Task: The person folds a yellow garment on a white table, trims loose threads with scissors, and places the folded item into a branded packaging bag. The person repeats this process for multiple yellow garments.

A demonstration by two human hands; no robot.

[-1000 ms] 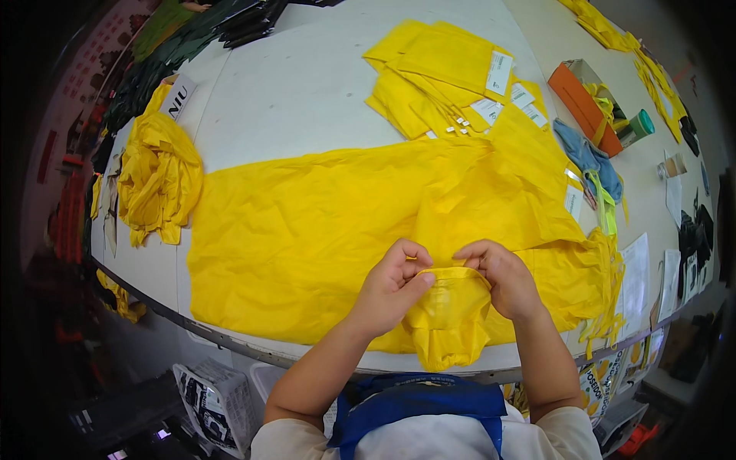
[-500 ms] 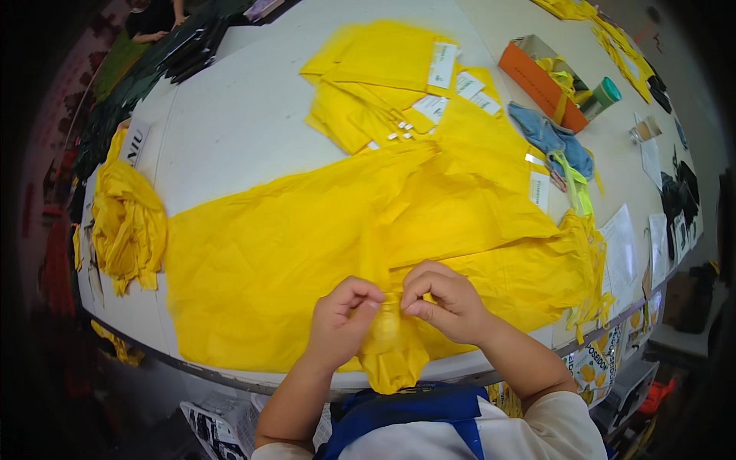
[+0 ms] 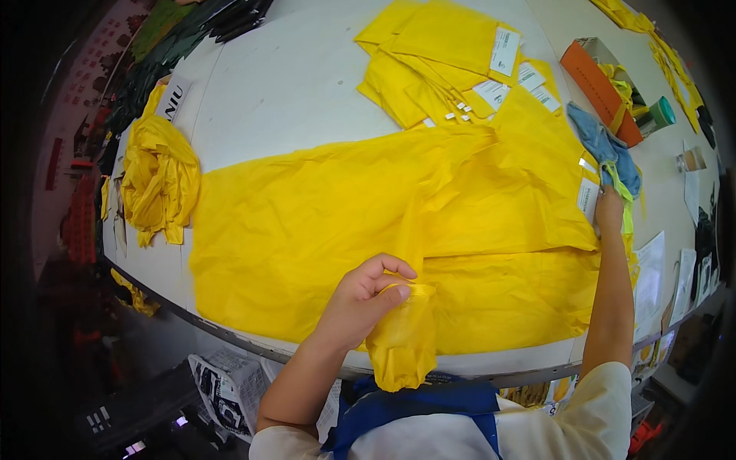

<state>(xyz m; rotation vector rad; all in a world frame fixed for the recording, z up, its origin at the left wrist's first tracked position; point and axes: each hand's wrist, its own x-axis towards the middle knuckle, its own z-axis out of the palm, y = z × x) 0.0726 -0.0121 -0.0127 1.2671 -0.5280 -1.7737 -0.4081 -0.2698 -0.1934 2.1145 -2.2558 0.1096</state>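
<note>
A large yellow garment [image 3: 307, 230] of thin, crinkled fabric lies spread across the table. My left hand [image 3: 366, 299] is closed, thumb and forefinger pinching the gathered edge of its yellow cuff [image 3: 402, 337], which hangs over the table's front edge. My right arm stretches far to the right. Beyond the garment's white label [image 3: 588, 195], my right hand [image 3: 610, 203] is at a piece of blue denim [image 3: 602, 138] and a lime-yellow strap [image 3: 625, 207]. Its fingers are mostly hidden there, so I cannot make out whether they grip anything.
Folded yellow garments with white tags [image 3: 452, 57] are stacked at the back. An orange box [image 3: 602, 88] holding yellow straps stands at the far right beside a green-lidded container [image 3: 661, 113]. A bunched yellow garment [image 3: 157, 180] lies left. White papers [image 3: 650, 272] are at the right edge.
My right hand has left the cuff and moved far right to the denim and lime strap. My left hand still pinches the cuff. The whole view has shifted.
</note>
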